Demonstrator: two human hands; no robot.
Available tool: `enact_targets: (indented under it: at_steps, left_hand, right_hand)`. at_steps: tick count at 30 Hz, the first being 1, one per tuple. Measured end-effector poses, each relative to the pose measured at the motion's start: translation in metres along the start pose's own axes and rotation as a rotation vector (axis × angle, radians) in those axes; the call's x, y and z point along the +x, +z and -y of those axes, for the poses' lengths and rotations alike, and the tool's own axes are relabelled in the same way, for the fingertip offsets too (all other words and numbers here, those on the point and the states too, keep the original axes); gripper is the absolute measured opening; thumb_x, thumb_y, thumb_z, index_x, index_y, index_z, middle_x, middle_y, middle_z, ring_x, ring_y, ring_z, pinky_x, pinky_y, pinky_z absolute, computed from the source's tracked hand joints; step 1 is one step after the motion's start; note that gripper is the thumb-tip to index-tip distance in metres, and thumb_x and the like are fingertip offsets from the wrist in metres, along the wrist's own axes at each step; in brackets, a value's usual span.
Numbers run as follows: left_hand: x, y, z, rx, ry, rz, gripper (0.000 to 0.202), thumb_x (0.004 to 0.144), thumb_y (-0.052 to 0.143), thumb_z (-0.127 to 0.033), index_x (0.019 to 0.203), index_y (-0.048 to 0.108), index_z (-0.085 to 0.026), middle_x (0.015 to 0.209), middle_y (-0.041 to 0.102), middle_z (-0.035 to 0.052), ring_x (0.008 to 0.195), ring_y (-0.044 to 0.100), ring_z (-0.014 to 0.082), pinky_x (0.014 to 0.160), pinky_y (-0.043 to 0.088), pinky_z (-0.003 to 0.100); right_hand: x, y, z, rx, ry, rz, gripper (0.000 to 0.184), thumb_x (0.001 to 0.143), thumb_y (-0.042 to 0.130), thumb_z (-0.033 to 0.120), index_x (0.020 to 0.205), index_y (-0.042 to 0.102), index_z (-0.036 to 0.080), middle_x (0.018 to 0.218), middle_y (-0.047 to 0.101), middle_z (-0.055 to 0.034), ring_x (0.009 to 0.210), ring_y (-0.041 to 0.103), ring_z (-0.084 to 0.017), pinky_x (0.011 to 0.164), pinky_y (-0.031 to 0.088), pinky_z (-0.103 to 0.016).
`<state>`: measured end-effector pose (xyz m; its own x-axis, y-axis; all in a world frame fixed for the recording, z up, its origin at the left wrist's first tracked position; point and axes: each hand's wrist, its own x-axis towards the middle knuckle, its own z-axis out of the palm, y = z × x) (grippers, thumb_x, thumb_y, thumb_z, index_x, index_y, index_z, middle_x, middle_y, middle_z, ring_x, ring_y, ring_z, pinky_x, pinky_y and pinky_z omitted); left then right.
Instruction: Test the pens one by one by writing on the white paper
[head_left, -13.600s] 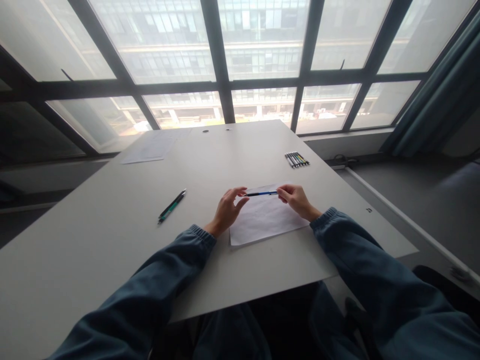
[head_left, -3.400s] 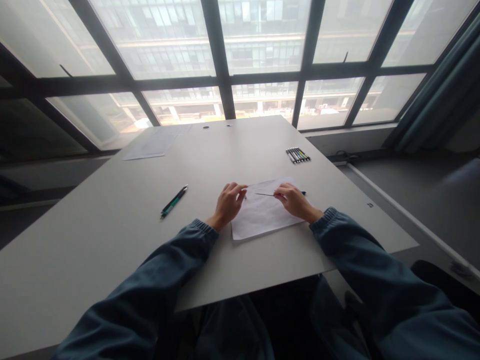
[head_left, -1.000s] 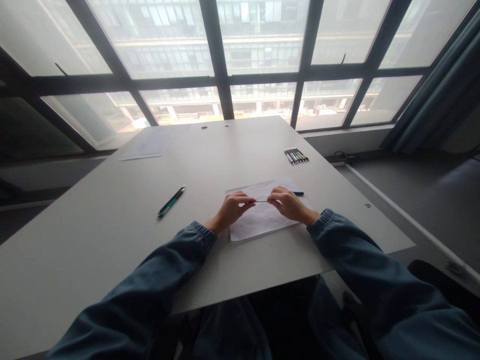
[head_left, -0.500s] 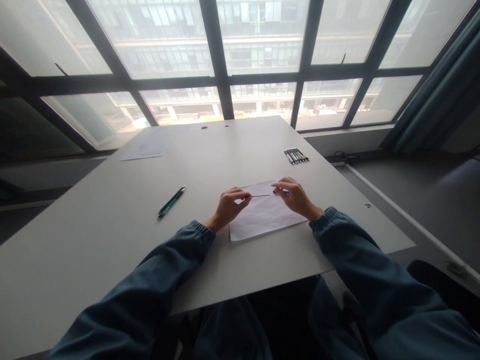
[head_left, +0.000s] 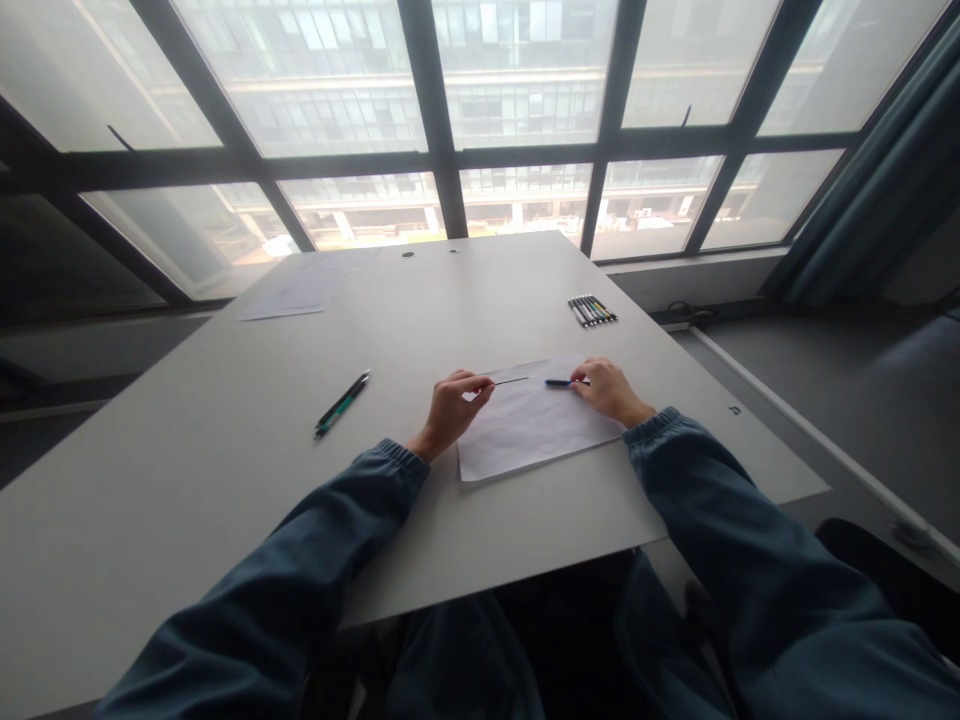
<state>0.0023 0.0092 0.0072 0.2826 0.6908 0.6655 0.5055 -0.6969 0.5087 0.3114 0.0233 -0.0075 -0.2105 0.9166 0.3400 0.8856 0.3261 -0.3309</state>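
My left hand point(head_left: 450, 410) is closed in a pinch on a thin dark refill point(head_left: 511, 380) that points to the right. My right hand point(head_left: 611, 390) is closed on a blue pen barrel point(head_left: 561, 382) whose tip points left toward the refill. A small gap separates refill and barrel. Both hands hover just over a white sheet of paper point(head_left: 529, 430) lying on the grey table point(head_left: 225, 480).
A green and black pen point(head_left: 343, 404) lies on the table to the left. A row of several pens point(head_left: 592, 310) lies at the far right. Another paper sheet point(head_left: 300, 293) lies at the far left corner. Windows stand behind the table; a curtain hangs at right.
My hands have moved apart: the right hand drew the blue barrel to the right, off the refill held in my left hand. A second ago the hands were close together.
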Motion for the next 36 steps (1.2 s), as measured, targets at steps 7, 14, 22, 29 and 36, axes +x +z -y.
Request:
enact_targets:
  at_steps: [7,14,22,29,36]
  left_hand:
    - [0.001,0.000,0.001,0.018,-0.010,-0.005,0.015,0.092,0.065,-0.028,0.085,0.076,-0.021,0.077,0.070,0.0025,0.073,0.064,0.0157,0.072,0.052,0.029]
    - [0.001,-0.001,0.000,0.023,-0.009,-0.020,0.015,0.092,0.064,-0.028,0.084,0.075,-0.021,0.078,0.071,0.0028,0.073,0.064,0.0159,0.072,0.052,0.029]
    - [0.001,0.000,0.000,0.018,-0.001,-0.010,0.014,0.091,0.065,-0.027,0.085,0.075,-0.021,0.078,0.071,0.0029,0.073,0.064,0.0160,0.073,0.052,0.030]
    - [0.000,0.000,0.001,0.030,0.004,-0.005,0.015,0.091,0.065,-0.028,0.085,0.076,-0.021,0.077,0.071,0.0029,0.074,0.064,0.0163,0.073,0.052,0.030]
    - [0.000,0.001,0.001,0.029,0.018,-0.001,0.013,0.091,0.065,-0.026,0.085,0.076,-0.021,0.076,0.070,0.0024,0.072,0.063,0.0160,0.072,0.051,0.030]
  right_hand:
    - [0.001,-0.001,0.005,0.092,-0.048,-0.061,0.004,0.085,0.071,0.017,0.085,0.074,0.020,0.088,0.070,-0.0061,0.087,0.061,-0.023,0.082,0.044,-0.035]
    - [0.000,-0.006,0.014,0.215,-0.140,-0.156,0.006,0.088,0.067,0.017,0.086,0.072,0.019,0.088,0.069,-0.0066,0.088,0.060,-0.023,0.083,0.044,-0.037]
    - [0.000,-0.005,0.015,0.218,-0.160,-0.146,0.005,0.088,0.069,0.017,0.086,0.072,0.020,0.089,0.069,-0.0065,0.090,0.060,-0.023,0.085,0.044,-0.038]
    - [-0.001,-0.005,0.015,0.205,-0.158,-0.131,0.005,0.087,0.070,0.016,0.085,0.072,0.020,0.088,0.069,-0.0061,0.087,0.060,-0.023,0.083,0.044,-0.037]
    - [-0.001,-0.003,0.015,0.187,-0.154,-0.120,0.005,0.086,0.072,0.016,0.086,0.072,0.020,0.088,0.069,-0.0054,0.089,0.060,-0.023,0.083,0.044,-0.037]
